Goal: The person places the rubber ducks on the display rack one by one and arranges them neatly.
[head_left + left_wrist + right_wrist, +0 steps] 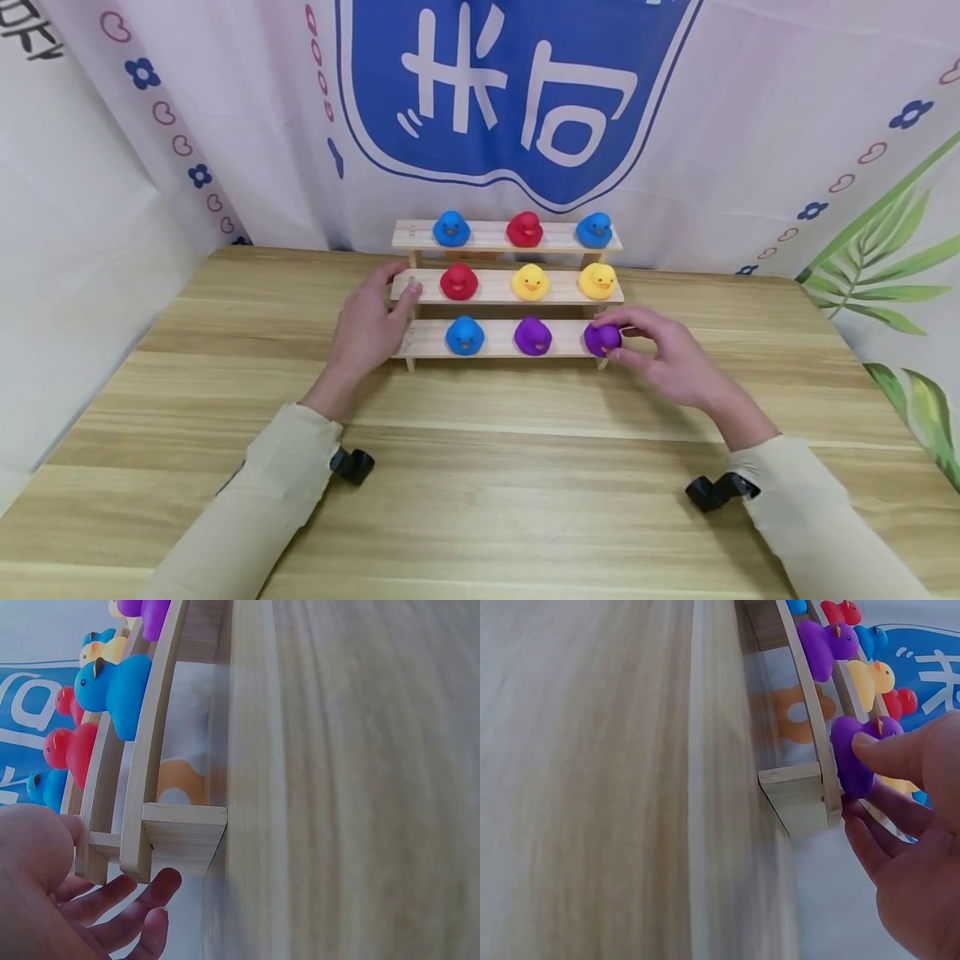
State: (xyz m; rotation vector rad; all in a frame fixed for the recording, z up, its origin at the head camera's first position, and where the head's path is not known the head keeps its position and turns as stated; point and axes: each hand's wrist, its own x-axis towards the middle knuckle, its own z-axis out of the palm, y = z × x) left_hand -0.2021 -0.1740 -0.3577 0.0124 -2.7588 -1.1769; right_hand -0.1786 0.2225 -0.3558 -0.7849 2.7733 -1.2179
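A three-tier wooden display rack (495, 287) carries rubber ducks on every step. My right hand (667, 354) pinches a purple rubber duck (847, 754) between thumb and fingers at the right end of the lowest step. At the rack's other end my left hand (367, 325) grips the middle step, its thumb on top and its other fingers around the end, as the left wrist view (45, 877) shows. Beside the held duck on the lowest step sit another purple duck (533, 336) and a blue duck (465, 335).
The middle step bears a red duck (458, 282) and two yellow ducks (530, 282). On the top step a red duck (524, 229) sits between two blue ones (452, 228). Behind the wooden table (480, 500) hangs a printed curtain (285, 167).
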